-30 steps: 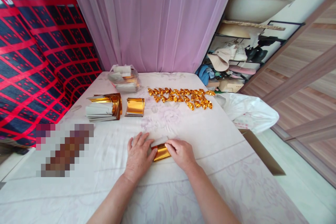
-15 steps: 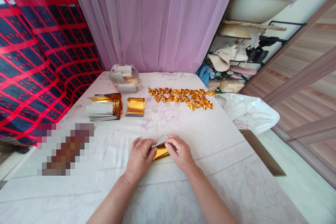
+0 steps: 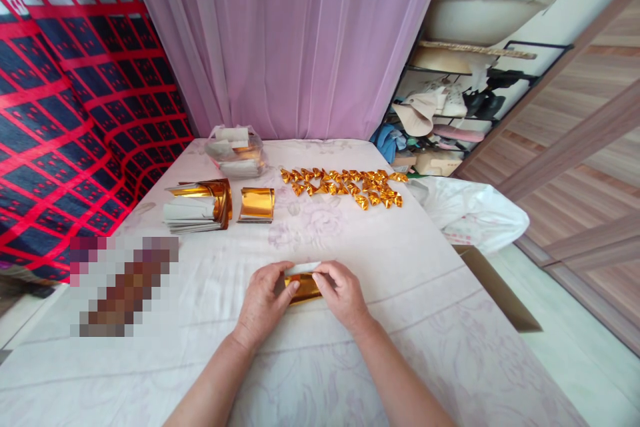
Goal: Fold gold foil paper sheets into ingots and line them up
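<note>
Gold foil sheet sits near the front edge of the cloth-covered table, pinched at both ends — left hand and right hand each closed on it, its white side up at the top. Farther back: a loose row of folded gold pieces, a small gold stack, a larger foil pile toward the left edge. Clear plastic tub at the back holds more sheets. White bag hangs off the right edge.
</note>
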Tool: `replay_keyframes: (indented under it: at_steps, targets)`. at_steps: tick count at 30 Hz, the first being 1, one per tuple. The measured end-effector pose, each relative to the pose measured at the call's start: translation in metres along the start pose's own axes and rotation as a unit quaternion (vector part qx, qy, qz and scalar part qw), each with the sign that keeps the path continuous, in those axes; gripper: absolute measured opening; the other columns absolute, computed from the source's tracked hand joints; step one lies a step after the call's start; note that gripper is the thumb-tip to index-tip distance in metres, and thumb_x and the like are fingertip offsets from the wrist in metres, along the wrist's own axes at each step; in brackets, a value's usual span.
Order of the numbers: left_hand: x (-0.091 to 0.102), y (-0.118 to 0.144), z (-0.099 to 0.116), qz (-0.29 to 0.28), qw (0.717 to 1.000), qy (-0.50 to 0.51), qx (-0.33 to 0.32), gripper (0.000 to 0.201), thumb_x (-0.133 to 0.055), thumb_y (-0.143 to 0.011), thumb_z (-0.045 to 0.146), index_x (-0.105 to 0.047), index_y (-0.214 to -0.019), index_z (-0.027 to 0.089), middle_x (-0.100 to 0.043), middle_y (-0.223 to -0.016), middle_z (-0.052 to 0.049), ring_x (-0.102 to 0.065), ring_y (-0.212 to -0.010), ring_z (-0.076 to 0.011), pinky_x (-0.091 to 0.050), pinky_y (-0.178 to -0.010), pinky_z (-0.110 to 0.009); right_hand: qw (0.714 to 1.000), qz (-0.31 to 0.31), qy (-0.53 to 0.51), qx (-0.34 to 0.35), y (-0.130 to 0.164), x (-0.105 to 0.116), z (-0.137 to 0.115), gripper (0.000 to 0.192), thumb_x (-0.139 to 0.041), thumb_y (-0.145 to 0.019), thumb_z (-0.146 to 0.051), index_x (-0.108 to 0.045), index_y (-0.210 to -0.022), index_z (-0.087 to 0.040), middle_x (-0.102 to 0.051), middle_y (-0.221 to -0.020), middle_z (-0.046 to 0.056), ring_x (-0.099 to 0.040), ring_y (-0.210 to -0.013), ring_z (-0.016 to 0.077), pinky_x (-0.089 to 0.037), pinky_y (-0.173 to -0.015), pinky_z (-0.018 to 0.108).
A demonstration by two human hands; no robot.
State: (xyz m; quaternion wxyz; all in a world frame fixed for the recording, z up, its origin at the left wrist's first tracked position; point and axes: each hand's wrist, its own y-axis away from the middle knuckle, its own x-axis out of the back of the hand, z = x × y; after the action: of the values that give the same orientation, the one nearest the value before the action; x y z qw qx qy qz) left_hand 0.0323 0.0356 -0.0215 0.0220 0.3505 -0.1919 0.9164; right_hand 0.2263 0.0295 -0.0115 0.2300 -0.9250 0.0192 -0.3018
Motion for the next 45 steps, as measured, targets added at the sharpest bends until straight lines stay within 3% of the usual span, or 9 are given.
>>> replay_keyframes:
  at_steps: [10,20,28,38,45]
  targets:
    - [0.0043,-0.0036,0.0031,-0.034,0.998,0.048,0.003,0.011,-0.057,-0.085,0.032,-0.064,-0.084,0.022,-0.070,-0.084,-0.002,-0.064,-0.083,-0.0186,-0.047,-0.085,-0.035,0.999,0.044,-0.004,0.023,0.0028,-0.0042,0.0031,0.013,-0.053,-0.089,-0.023,-0.065,-0.084,-0.022,-0.070,-0.078,0.002,-0.065,-0.073,0.0153,-0.051,-0.068,0.025]
    - [0.0029,-0.0048,0.0034,-0.032,0.996,0.072,0.042,0.016,-0.055,-0.084,0.030,-0.061,-0.074,0.021,-0.065,-0.069,0.000,-0.061,-0.071,-0.0155,-0.046,-0.072,-0.028,0.999,0.047,-0.013,0.006,0.0033,-0.0049,0.0009,0.013,-0.054,-0.089,-0.023,-0.066,-0.088,-0.021,-0.071,-0.081,0.002,-0.066,-0.075,0.0148,-0.052,-0.070,0.024]
    - [-0.0010,-0.0011,-0.0004,-0.027,0.991,0.108,0.077,0.016,-0.055,-0.083,0.033,-0.062,-0.077,0.021,-0.064,-0.068,0.001,-0.058,-0.064,-0.0133,-0.045,-0.062,-0.023,0.999,0.053,-0.004,0.000,0.0056,-0.0075,0.0065,0.026,-0.056,-0.086,-0.024,-0.066,-0.110,-0.022,-0.068,-0.079,0.001,-0.065,-0.074,0.0138,-0.052,-0.071,0.023]
    - [-0.0048,0.0007,-0.0039,-0.003,0.986,0.132,0.106,0.017,-0.057,-0.081,0.033,-0.061,-0.094,0.023,-0.067,-0.080,0.000,-0.064,-0.075,-0.0154,-0.049,-0.069,-0.025,0.999,0.043,0.002,-0.010,0.0057,-0.0063,0.0046,0.026,-0.056,-0.085,-0.026,-0.066,-0.109,-0.022,-0.066,-0.077,0.000,-0.064,-0.072,0.0133,-0.052,-0.071,0.023]
    - [-0.0016,-0.0008,0.0010,-0.006,0.986,0.130,0.106,0.018,-0.056,-0.081,0.032,-0.063,-0.095,0.023,-0.069,-0.080,0.000,-0.065,-0.076,-0.0156,-0.051,-0.075,-0.027,0.999,0.012,-0.029,-0.041,0.0042,-0.0026,0.0027,0.023,-0.054,-0.087,-0.028,-0.068,-0.104,-0.020,-0.072,-0.082,0.003,-0.067,-0.072,0.0140,-0.053,-0.069,0.022]
